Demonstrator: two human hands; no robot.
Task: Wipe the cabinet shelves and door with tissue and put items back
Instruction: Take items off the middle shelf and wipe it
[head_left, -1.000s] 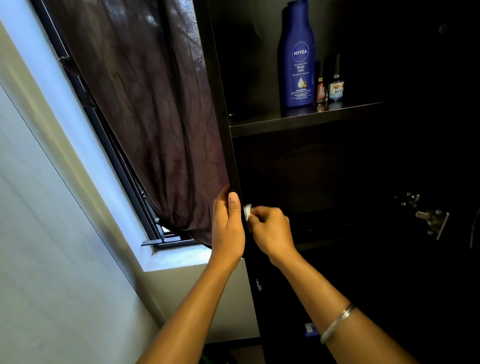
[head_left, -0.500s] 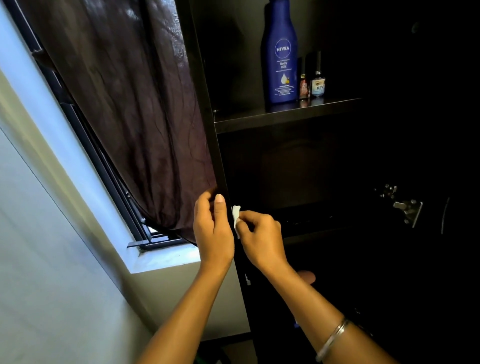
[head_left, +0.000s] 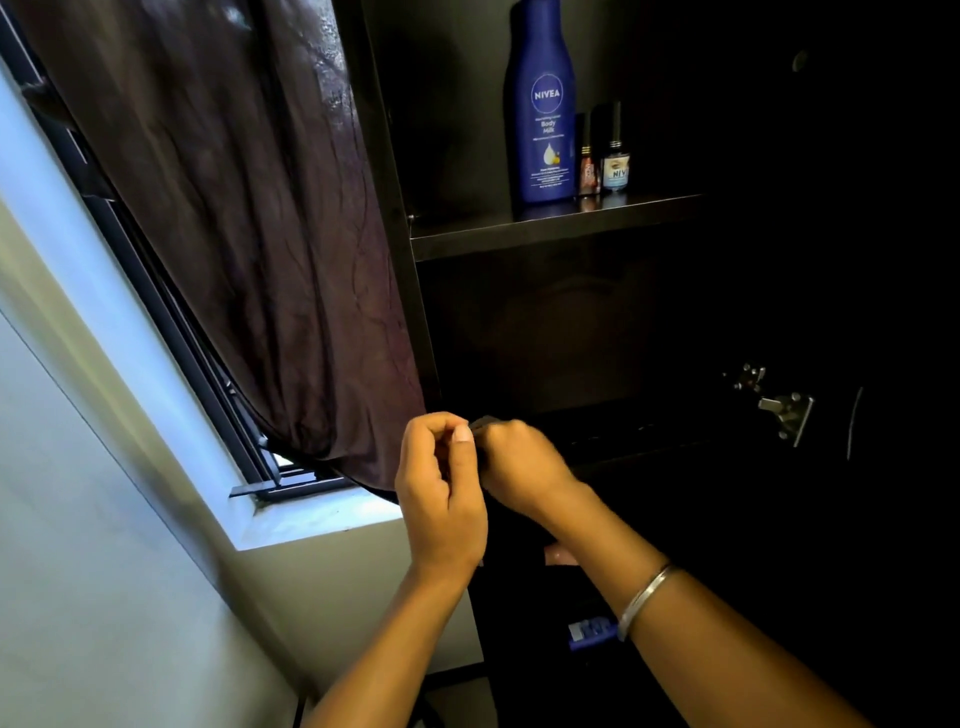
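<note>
My left hand (head_left: 441, 483) is curled around the front edge of the dark cabinet's side panel (head_left: 395, 208), thumb towards the inside. My right hand (head_left: 519, 467) touches it from the right and pinches a small piece of tissue (head_left: 482, 420). Only a grey sliver of the tissue shows between the two hands, against the panel edge at the height of the lower shelf (head_left: 623, 447). A blue Nivea bottle (head_left: 543, 104) and two small bottles (head_left: 587, 161) (head_left: 616, 156) stand on the upper shelf (head_left: 545, 228).
A dark curtain (head_left: 249, 234) hangs against the cabinet's left side, over a window with a pale sill (head_left: 311, 519). A metal hinge (head_left: 779, 405) sticks out at the right. A blue item (head_left: 592, 631) lies lower inside the dark cabinet.
Both hands have slid a little down the panel edge. The tissue, clearly white between the hands before, is now mostly hidden by my fingers. The view has shifted slightly.
</note>
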